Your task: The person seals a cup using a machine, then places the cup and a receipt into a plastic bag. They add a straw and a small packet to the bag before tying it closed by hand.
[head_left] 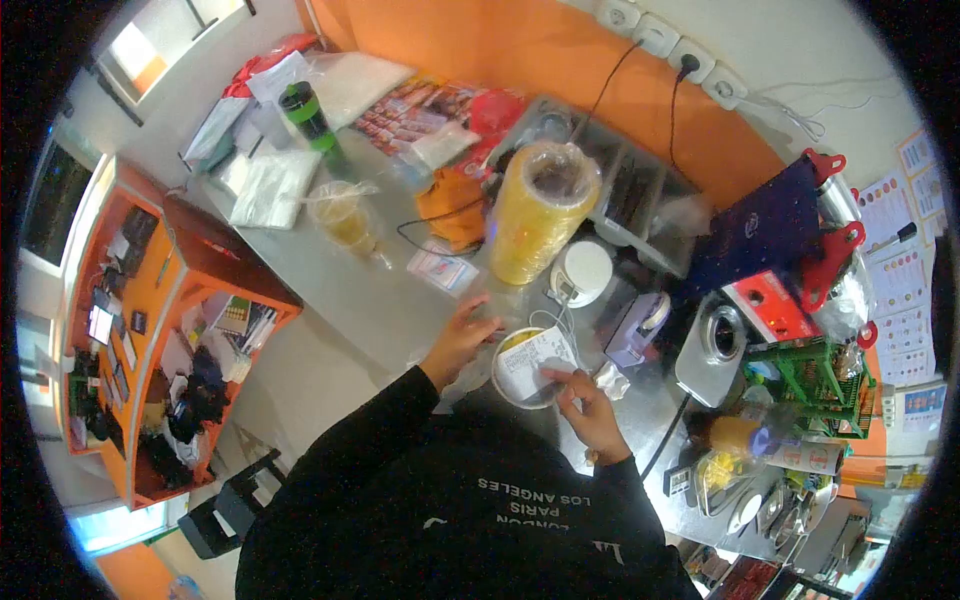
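A round white-rimmed tub stands on the metal table close to my body, with a printed white paper lying across its top. My right hand has its fingertips on the paper's right part; whether they pinch it is too small to tell. To the left of the tub, my left hand is held with its fingers apart, near the rim. Clear plastic lies under and beside my left hand. Just beyond the tub is a round white device with a cable.
A large yellow roll of film stands behind the tub. A purple tape dispenser and a silver machine are on the right. A bagged yellow drink and green-black bottle stand at the left back.
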